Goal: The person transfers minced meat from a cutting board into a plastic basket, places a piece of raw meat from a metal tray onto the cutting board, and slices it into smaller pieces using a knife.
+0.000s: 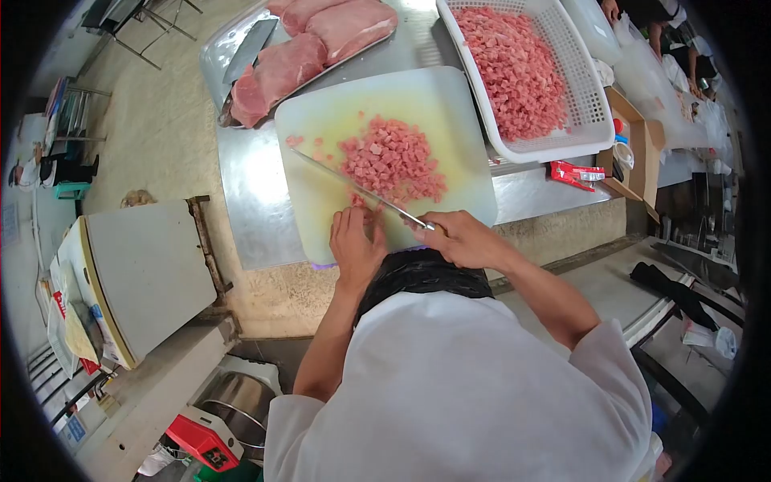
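Note:
A pale cutting board lies on the metal table, with a heap of diced pink meat in its middle. My right hand is wrapped round the handle of a long knife, whose blade slants up and left over the board beside the heap. Near the board's front edge, my left hand is bent with its fingertips down, next to small bits of meat close to the blade. Whether those fingers pinch a piece is hidden. A few loose meat bits lie near the knife's tip.
Large raw meat slabs and another blade rest in a metal tray behind left. A white perforated basket of diced meat stands behind right, beside a red packet and a cardboard box. Other people's hands show far right.

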The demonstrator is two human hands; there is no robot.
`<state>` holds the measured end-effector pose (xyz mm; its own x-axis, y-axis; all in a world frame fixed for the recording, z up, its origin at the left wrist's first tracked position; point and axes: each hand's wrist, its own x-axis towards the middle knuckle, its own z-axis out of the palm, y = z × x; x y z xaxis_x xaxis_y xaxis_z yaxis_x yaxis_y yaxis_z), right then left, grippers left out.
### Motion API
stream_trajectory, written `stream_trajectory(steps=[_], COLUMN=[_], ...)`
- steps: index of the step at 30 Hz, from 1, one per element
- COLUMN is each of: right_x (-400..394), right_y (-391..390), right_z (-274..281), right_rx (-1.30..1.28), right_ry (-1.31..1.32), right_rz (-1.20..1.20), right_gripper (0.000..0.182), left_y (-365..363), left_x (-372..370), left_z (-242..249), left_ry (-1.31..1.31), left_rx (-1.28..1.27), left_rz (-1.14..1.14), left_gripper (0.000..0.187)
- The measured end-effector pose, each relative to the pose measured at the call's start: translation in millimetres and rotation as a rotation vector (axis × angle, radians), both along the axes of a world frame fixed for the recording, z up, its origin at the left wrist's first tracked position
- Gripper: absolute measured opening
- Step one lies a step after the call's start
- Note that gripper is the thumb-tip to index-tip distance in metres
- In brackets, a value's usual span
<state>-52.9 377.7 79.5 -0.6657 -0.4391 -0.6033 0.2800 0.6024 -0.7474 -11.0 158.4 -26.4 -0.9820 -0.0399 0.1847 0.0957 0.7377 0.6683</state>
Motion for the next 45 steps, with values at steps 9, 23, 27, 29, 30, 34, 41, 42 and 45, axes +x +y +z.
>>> stream_trajectory(steps=[9, 23, 27, 29, 30, 34, 41, 42, 45], right_x=[-0.6, -1.9, 14.2, 37.2, 50.6, 94.1, 78.1, 75.2, 73.6], right_y=[-35.6, 3.9, 35.3, 76.7, 98.8, 132.1, 46.4, 29.4, 33.1], right_z=[-77.6, -42.3, -45.0, -43.0, -40.7, -20.8, -64.7, -59.9, -35.5], right_rx=[-0.100, 0.087, 0.186, 0.260, 0.295, 0.288, 0.095, 0.072, -0.095], right_ry=[0.382, 0.634, 0.679, 0.672, 0.670, 0.369, 0.419, 0.360, 0.047], right_rz=[0.026, 0.408, 0.354, 0.315, 0.302, -0.108, -0.356, -0.316, -0.446], right_gripper=[0.048, 0.025, 0.027, 0.029, 0.030, 0.047, 0.054, 0.056, 0.059], left_y=[1.0, 27.1, 23.1, -12.1, -35.1, -65.2, 2.3, 0.0, -0.2], left_x=[-12.6, -75.5, -114.7, -139.4, -144.1, -143.4, -114.7, -107.2, -65.3], left_z=[-10.9, 52.9, 13.6, -9.9, -26.5, -60.5, -34.3, -31.9, -19.0], left_ry=[0.027, 0.269, 0.072, 0.029, 0.023, 0.053, -0.065, -0.090, 0.122], left_rx=[-0.058, -0.130, -0.557, -0.706, -0.570, -0.230, 0.099, 0.126, -0.004], left_rz=[-0.054, -0.329, -0.263, -0.138, -0.090, -0.040, -0.425, -0.470, -0.455], left_gripper=[0.029, 0.051, 0.067, 0.069, 0.068, 0.063, 0.068, 0.071, 0.090])
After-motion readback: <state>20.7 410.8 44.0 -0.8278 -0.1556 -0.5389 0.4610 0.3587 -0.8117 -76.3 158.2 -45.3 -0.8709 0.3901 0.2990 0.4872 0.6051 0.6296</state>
